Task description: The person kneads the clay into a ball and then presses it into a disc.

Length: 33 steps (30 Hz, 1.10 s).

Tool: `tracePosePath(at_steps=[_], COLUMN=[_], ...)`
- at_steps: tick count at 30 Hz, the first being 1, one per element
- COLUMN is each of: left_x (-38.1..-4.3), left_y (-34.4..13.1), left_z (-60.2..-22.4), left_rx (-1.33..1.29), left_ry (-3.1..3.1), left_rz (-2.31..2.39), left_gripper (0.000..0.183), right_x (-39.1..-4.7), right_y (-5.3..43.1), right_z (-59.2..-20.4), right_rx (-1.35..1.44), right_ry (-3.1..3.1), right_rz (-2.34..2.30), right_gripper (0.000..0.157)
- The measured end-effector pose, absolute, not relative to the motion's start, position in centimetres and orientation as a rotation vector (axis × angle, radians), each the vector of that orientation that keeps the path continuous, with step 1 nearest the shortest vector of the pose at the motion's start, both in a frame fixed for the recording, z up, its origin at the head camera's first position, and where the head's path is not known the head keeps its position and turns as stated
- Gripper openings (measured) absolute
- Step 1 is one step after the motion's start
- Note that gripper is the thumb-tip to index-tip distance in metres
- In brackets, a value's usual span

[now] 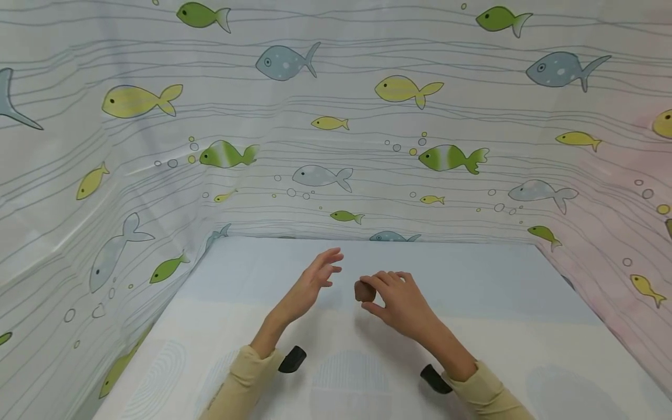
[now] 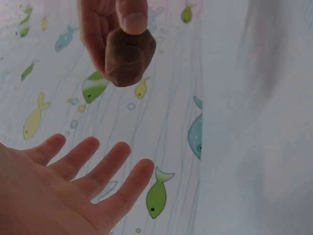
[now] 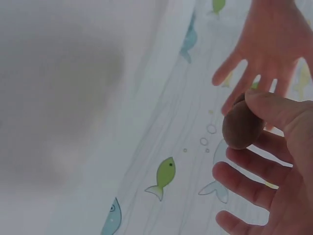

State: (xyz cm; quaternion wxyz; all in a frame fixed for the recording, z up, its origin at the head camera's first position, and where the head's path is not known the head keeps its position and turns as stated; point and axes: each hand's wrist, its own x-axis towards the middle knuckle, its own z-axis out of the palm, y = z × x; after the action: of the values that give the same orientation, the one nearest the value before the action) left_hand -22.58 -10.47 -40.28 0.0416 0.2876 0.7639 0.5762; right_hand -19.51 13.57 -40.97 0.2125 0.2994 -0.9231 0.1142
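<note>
A small brown lump (image 1: pixel 364 291), much like modelling clay, is held above the table between the thumb and fingers of my right hand (image 1: pixel 401 303). From the left wrist view the lump (image 2: pixel 128 58) looks blocky, with a crease across it; the right wrist view shows a smooth, rounded side of the lump (image 3: pixel 242 126). My left hand (image 1: pixel 310 286) hovers to the left of it, apart from it, fingers spread and holding nothing. In the left wrist view the left palm (image 2: pixel 73 188) is turned toward the camera.
Both hands are over a white and pale blue table (image 1: pixel 472 280). Around it hangs a curtain (image 1: pixel 357 140) printed with fish and wavy lines. A black strap end (image 1: pixel 292 359) shows by the left cuff and another black piece (image 1: pixel 436 379) by the right cuff.
</note>
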Motion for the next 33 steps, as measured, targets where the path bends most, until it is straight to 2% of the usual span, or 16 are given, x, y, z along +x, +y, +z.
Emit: tracePosePath(at_steps=[11, 23, 33], left_x=[-23.6, -23.8, -23.9], left_y=[-7.2, -5.1, -4.8], left_z=[-41.2, -41.8, -41.7], left_rx=[0.909, 0.746, 0.706], left_ry=[2.106, 1.817, 1.735], left_rz=[1.875, 2.141, 2.255], left_gripper=[0.062, 0.058, 0.063], right_x=[-19.9, -19.9, -19.6], right_y=[11.8, 11.5, 10.2], right_z=[-40.6, -40.7, -42.0], right_rx=[0.911, 0.918, 0.851], right_ry=[-2.387, -2.418, -2.347], right_rz=[0.323, 0.359, 0.884], right_gripper=[0.054, 0.054, 0.063])
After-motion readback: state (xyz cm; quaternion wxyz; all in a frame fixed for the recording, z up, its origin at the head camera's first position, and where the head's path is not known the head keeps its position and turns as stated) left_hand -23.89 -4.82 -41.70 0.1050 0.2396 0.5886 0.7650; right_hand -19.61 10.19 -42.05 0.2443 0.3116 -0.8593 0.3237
